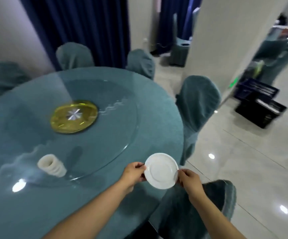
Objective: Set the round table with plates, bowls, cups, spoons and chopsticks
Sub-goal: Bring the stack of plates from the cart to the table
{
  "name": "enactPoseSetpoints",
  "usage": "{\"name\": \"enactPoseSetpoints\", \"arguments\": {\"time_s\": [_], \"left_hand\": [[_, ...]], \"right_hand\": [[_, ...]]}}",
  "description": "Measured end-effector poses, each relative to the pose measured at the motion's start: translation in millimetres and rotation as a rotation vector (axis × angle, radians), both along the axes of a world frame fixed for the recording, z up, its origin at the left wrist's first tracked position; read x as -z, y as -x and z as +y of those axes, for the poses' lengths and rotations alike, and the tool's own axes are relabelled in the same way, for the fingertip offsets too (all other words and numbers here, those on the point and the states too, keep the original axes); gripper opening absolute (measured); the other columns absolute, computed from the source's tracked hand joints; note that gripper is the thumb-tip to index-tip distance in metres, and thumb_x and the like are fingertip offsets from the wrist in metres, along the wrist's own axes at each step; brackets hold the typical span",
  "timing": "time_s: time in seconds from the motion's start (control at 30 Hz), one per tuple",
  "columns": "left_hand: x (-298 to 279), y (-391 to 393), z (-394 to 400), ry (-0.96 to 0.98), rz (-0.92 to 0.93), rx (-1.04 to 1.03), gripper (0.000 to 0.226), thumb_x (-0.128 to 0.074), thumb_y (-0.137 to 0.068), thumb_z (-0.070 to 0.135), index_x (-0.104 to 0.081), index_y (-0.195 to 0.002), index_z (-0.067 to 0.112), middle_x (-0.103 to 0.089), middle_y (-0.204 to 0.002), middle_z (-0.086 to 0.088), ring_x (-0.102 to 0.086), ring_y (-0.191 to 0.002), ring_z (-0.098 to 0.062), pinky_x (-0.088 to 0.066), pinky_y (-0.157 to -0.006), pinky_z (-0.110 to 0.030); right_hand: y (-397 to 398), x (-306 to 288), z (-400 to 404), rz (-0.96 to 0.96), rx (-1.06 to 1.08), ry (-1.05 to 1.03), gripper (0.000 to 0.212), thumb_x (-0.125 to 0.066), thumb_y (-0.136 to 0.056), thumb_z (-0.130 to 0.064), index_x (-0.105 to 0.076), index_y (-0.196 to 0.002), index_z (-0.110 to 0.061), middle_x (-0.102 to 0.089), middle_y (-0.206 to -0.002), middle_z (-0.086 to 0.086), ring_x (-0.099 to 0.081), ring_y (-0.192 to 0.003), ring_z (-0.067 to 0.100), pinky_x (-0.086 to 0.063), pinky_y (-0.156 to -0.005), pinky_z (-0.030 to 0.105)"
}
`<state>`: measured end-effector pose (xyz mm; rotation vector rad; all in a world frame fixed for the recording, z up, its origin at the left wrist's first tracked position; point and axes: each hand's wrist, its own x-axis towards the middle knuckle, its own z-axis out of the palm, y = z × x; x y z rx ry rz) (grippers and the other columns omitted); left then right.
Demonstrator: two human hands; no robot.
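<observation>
Pinching a small white plate [161,170] from both sides, the two hands hold it over the near right edge of the round table [36,213]. The left hand [133,173] has its thumb and curled fingers closed on the plate's left rim, and the right hand [189,181] grips the opposite rim, thumb on top, fingers curled below. The plate lies face up and nearly level between the two grips, its centre well clear of either hand. Whether its underside touches the teal tablecloth or sits just above it cannot be told.

A large glass turntable [119,135] covers the middle of the table, with a round yellow-gold disc [74,116] at its hub. The plate sits just outside the turntable's rim. To the left of the hands, on the glass, stands a blurred stack of white dishes [52,165], well apart from the held plate. Chairs in teal covers [198,104] ring the table, one close beneath the right forearm. Dark crates [260,107] stand on the glossy tiled floor at far right.
</observation>
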<state>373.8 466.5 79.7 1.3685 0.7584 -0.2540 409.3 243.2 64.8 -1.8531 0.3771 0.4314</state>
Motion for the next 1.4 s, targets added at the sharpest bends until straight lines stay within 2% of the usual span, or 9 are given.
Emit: {"name": "enactPoseSetpoints", "arguments": {"time_s": [0.23,0.37,0.47,0.53,0.63,0.83,1.07,1.27,1.4], "left_hand": [[14,39,91,0.004,0.074,-0.346,0.017,-0.058,-0.093,0.003,-0.062,-0.108,-0.003,-0.067,-0.096,-0.018,-0.065,-0.075,-0.029,-0.06,-0.067,-0.041],[28,52,135,0.06,0.075,-0.508,0.01,-0.057,-0.092,0.001,-0.065,-0.098,0.0,-0.068,-0.095,-0.019,-0.065,-0.075,-0.03,-0.058,-0.057,-0.034],[42,55,167,0.125,0.088,-0.588,0.01,-0.057,-0.094,-0.002,-0.065,-0.096,0.002,-0.067,-0.094,-0.018,-0.063,-0.081,-0.031,-0.057,-0.072,-0.043],[53,55,188,0.125,0.121,-0.606,0.011,-0.058,-0.094,-0.002,-0.066,-0.101,0.0,-0.065,-0.092,-0.018,-0.06,-0.073,-0.028,-0.057,-0.059,-0.033],[76,50,223,0.105,0.177,-0.66,0.013,-0.062,-0.092,0.0,-0.065,-0.104,0.002,-0.061,-0.086,-0.016,-0.047,-0.055,-0.021,-0.039,-0.039,-0.019],[117,31,273,0.222,0.197,-0.808,0.013,-0.065,-0.09,-0.001,-0.064,-0.102,0.005,-0.064,-0.089,-0.013,-0.056,-0.071,-0.02,-0.05,-0.064,-0.029],[150,28,299,0.299,0.237,-0.991,0.02,-0.062,-0.087,-0.01,-0.064,-0.084,0.009,-0.066,-0.083,-0.009,-0.061,-0.076,-0.022,-0.054,-0.068,-0.027],[163,36,302,0.341,0.218,-1.067,0.012,-0.058,-0.09,-0.004,-0.067,-0.09,0.002,-0.068,-0.087,-0.011,-0.064,-0.082,-0.022,-0.054,-0.072,-0.027],[165,50,297,0.238,0.211,-1.072,0.011,-0.057,-0.093,0.0,-0.067,-0.093,0.004,-0.069,-0.094,-0.012,-0.066,-0.087,-0.023,-0.053,-0.075,-0.027]], "right_hand": [[-23,17,120,0.046,-0.28,-0.001,0.021,-0.053,-0.091,-0.012,-0.069,-0.078,-0.012,-0.065,-0.059,0.002,-0.055,-0.055,0.016,-0.045,-0.05,0.027],[-32,27,184,0.068,-0.361,0.012,0.021,-0.054,-0.089,-0.009,-0.069,-0.074,-0.011,-0.063,-0.058,0.003,-0.052,-0.053,0.016,-0.042,-0.049,0.026],[-39,39,228,0.106,-0.396,0.051,0.022,-0.053,-0.088,-0.008,-0.07,-0.075,-0.01,-0.062,-0.062,0.006,-0.05,-0.056,0.019,-0.042,-0.052,0.028],[-43,48,254,0.139,-0.408,0.071,0.021,-0.053,-0.089,-0.008,-0.071,-0.08,-0.007,-0.061,-0.067,0.009,-0.05,-0.06,0.02,-0.044,-0.056,0.03],[-52,66,295,0.188,-0.404,0.107,0.02,-0.052,-0.089,-0.008,-0.07,-0.08,-0.008,-0.059,-0.07,0.009,-0.048,-0.064,0.021,-0.045,-0.06,0.031],[-76,103,357,0.209,-0.4,0.172,0.02,-0.055,-0.09,-0.01,-0.07,-0.091,0.003,-0.06,-0.075,0.013,-0.049,-0.071,0.021,-0.045,-0.067,0.034],[-81,138,400,0.22,-0.448,0.227,0.02,-0.058,-0.091,-0.011,-0.073,-0.103,-0.005,-0.072,-0.094,0.015,-0.065,-0.087,0.028,-0.053,-0.089,0.043],[-78,148,410,0.184,-0.478,0.306,0.021,-0.058,-0.09,-0.014,-0.075,-0.102,-0.008,-0.072,-0.101,0.018,-0.064,-0.087,0.026,-0.054,-0.089,0.045],[-79,140,391,-0.12,-0.61,0.546,0.021,-0.053,-0.092,-0.015,-0.073,-0.097,-0.008,-0.07,-0.103,0.016,-0.064,-0.099,0.035,-0.049,-0.086,0.035]]}}
